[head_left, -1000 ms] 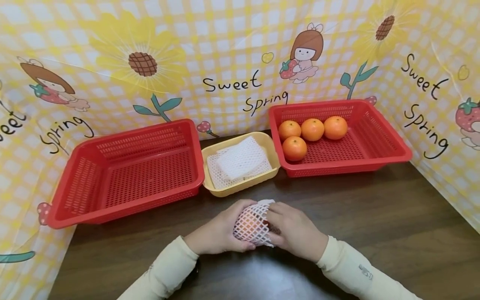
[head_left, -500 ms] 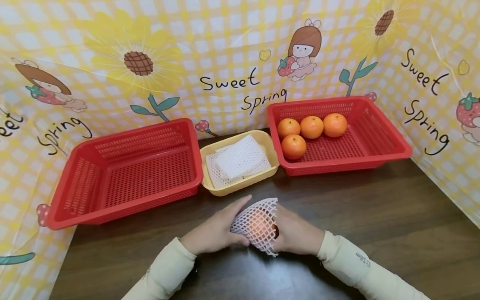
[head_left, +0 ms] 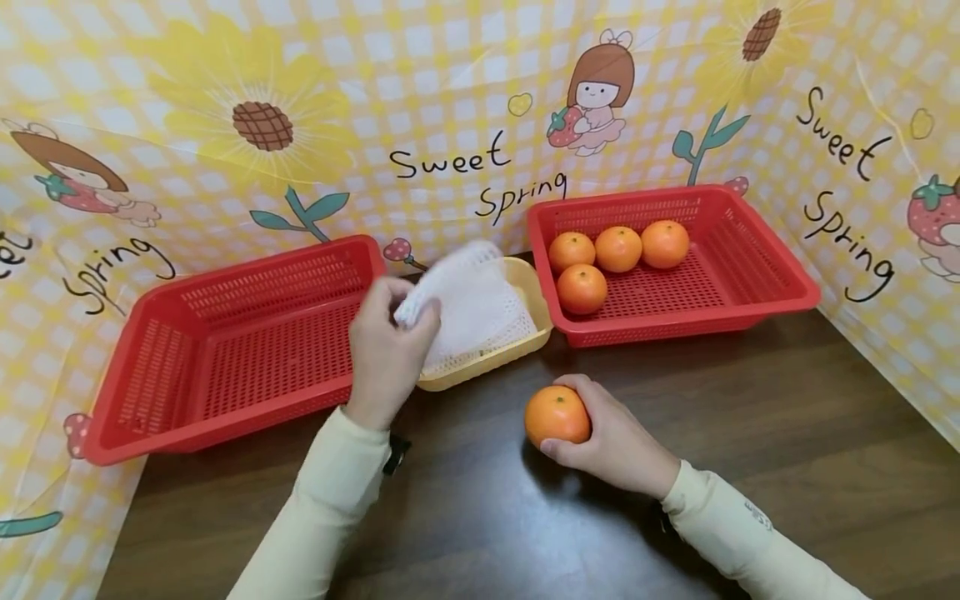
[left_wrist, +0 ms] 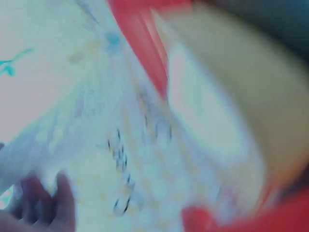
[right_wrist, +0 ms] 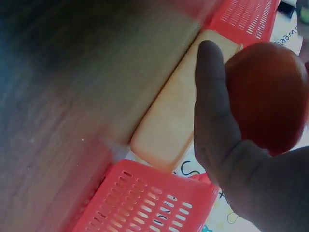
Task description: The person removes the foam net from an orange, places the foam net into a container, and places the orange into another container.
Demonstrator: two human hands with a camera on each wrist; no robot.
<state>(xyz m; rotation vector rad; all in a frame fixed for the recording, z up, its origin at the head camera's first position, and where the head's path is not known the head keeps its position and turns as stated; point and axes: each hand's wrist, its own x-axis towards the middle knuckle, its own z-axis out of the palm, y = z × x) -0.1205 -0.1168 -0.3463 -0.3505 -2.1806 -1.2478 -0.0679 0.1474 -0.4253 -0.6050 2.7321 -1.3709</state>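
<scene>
My left hand (head_left: 390,350) is raised at the front of the small yellow tray (head_left: 487,367), pinching a white foam fruit net (head_left: 461,287) by its near end between thumb and fingers. The net spreads over the tray, blurred by motion. In the left wrist view the net (left_wrist: 38,150) is a pale smear above the fingertips (left_wrist: 63,203). My right hand (head_left: 618,442) grips a bare orange (head_left: 555,414) low over the table, thumb on its near side. The right wrist view shows that orange (right_wrist: 270,96) beside the thumb (right_wrist: 212,92).
More white netting (head_left: 517,321) lies in the yellow tray. To the right, a red basket (head_left: 693,325) has several oranges (head_left: 582,289) at its left end. Another red basket (head_left: 225,425) stands on the left, behind the left hand. A printed cloth (head_left: 450,83) hangs behind everything.
The orange was inside the net between both hands; now it is bare in my right hand. My left hand has carried the net up and left to the tray.
</scene>
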